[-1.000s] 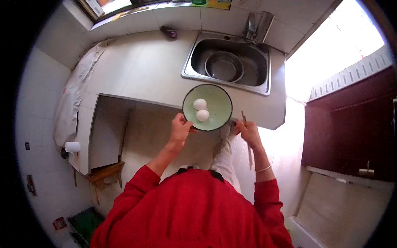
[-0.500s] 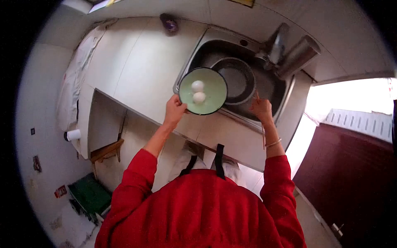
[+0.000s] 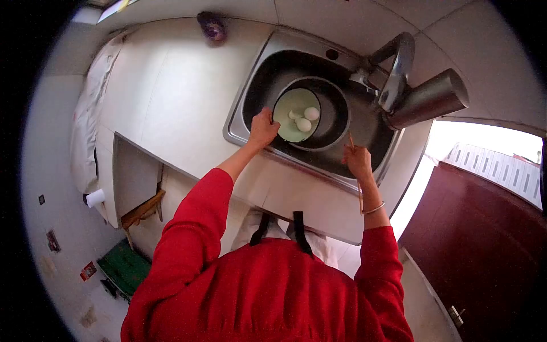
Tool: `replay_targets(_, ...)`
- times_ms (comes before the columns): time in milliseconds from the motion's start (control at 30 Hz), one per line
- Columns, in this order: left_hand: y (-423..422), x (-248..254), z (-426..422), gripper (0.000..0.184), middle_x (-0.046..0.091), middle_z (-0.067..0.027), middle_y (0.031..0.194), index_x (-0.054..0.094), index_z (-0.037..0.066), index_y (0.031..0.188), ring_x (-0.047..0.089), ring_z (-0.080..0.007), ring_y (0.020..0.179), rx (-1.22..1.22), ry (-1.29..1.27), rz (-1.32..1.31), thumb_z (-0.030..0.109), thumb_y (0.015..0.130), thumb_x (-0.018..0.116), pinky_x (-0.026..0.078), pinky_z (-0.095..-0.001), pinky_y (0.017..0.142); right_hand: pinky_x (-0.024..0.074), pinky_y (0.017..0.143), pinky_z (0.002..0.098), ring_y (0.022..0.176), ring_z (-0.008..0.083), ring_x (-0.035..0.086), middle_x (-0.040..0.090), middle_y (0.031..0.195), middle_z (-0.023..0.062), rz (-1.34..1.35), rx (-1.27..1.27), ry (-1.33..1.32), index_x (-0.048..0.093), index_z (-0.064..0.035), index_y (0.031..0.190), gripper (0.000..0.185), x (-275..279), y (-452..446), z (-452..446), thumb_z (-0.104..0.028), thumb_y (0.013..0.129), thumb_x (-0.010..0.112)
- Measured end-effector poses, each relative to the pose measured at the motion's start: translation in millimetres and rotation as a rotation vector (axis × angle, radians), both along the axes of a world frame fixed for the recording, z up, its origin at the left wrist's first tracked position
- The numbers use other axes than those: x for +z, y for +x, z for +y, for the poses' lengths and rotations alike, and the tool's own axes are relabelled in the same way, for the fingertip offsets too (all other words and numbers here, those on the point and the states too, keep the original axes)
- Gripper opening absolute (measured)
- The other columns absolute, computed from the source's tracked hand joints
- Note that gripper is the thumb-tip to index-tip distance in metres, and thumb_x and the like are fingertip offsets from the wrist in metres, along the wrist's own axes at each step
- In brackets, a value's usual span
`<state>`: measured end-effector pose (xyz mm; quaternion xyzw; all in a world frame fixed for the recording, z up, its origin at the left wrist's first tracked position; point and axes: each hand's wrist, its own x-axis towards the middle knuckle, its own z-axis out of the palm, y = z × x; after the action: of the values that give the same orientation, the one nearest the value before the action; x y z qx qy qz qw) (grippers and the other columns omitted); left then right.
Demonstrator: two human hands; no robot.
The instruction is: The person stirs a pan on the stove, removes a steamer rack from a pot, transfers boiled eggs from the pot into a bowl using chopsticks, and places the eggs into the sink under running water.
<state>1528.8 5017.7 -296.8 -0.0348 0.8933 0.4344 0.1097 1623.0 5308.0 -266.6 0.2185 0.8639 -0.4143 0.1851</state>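
Observation:
My left hand (image 3: 264, 127) is closed on the left rim of a pale green bowl (image 3: 286, 108) with a dark edge. Two white, egg-like balls (image 3: 307, 119) lie in it, along with a smaller pale piece (image 3: 293, 115). The bowl leans to the right above a round dark pan (image 3: 335, 108) inside the steel sink (image 3: 263, 57). My right hand (image 3: 358, 162), near the sink's front edge, is wrapped round thin wooden chopsticks (image 3: 360, 199). Their tips point toward the pan, and their other ends run back along my wrist.
A curved faucet (image 3: 403, 62) and a metal cylinder (image 3: 430, 98) stand at the sink's back right. On the pale counter (image 3: 171, 74) a dark purple object (image 3: 212, 27) lies by the wall. A dark red panel (image 3: 473, 228) is at the right, and a wooden stool (image 3: 142, 211) below left.
My left hand has carried the bowl right, from the sink's left edge to over the pan, and tipped it. The white balls have shifted to the bowl's right side. My right hand still grips the chopsticks.

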Motion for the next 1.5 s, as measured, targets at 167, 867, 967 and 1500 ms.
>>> replay_targets(167,-4.8,-1.8,16.6,0.017,0.052,-0.022,0.061,0.045,-0.002,0.07,0.055,-0.0419,0.064,-0.051,-0.01,0.003,0.008,0.065,0.058,0.041,-0.0474,0.057,0.0467,0.063,0.0382,0.068,0.0285,0.062,0.06,0.067,0.0175,-0.003,-0.035,0.077,0.06,0.0018,0.082,0.04,-10.4,-10.0,2.9,-0.034,0.089,0.043)
replay_targets(867,-6.9,34.0,7.1,0.015,0.05,-0.0236,0.06,0.045,-0.002,0.069,0.054,-0.0428,0.062,-0.061,-0.021,-0.073,0.006,0.064,0.057,0.042,-0.0461,0.058,0.0494,0.06,0.0219,0.066,0.01,0.058,0.061,0.083,0.0069,0.482,-0.497,-0.532,0.064,0.0,0.089,0.015,60.2,-2.1,-59.5,-0.014,0.088,0.058)
replay_targets(967,-6.3,33.7,4.7,0.015,0.05,-0.0238,0.06,0.045,-0.002,0.069,0.054,-0.0426,0.062,-0.057,-0.012,-0.058,0.006,0.064,0.057,0.042,-0.0459,0.057,0.0517,0.063,0.0225,0.071,0.0108,0.059,0.06,0.09,0.0082,0.395,-0.494,-0.547,0.063,0.0018,0.094,0.017,58.1,-2.5,-59.9,-0.013,0.089,0.057)
replay_targets(1500,-6.6,54.6,9.9,0.015,0.049,-0.0237,0.06,0.043,-0.002,0.071,0.055,-0.0417,0.061,-0.077,0.02,-0.082,0.006,0.066,0.056,0.042,-0.0444,0.057,0.0538,0.071,0.0303,0.077,0.0235,0.065,0.063,0.089,0.016,0.461,-0.416,-0.638,0.057,0.0089,0.098,0.032,29.4,-10.8,-64.6,-0.021,0.094,0.046)
